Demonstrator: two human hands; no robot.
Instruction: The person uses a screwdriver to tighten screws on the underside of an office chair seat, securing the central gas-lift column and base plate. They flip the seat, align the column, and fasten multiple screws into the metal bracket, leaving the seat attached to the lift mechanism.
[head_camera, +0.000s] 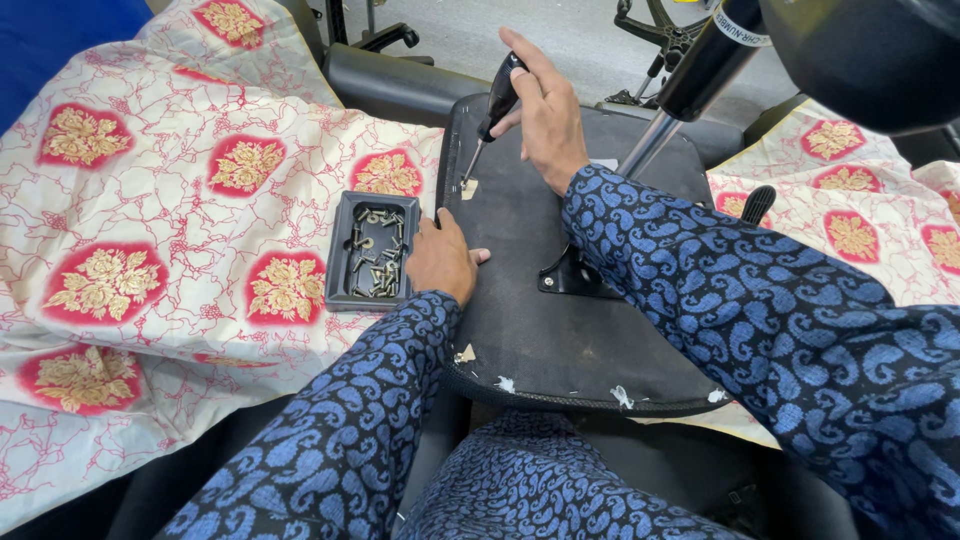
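right hand (545, 110) fingers clamped on screwdriver (495, 108); shaft slants down-left, tip on seat base (540, 300) corner; left hand (440, 258) fingers curled, pressing base edge beside screw tray (345, 250).

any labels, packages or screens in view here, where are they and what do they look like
Label band: wraps the black gas cylinder at top right, white with small dark print.
Paper sticker scraps: on the black seat underside by the screwdriver tip, pale and torn.
Screw tray: left of the seat, black, rectangular, open, unlabelled.
No screens or signs.
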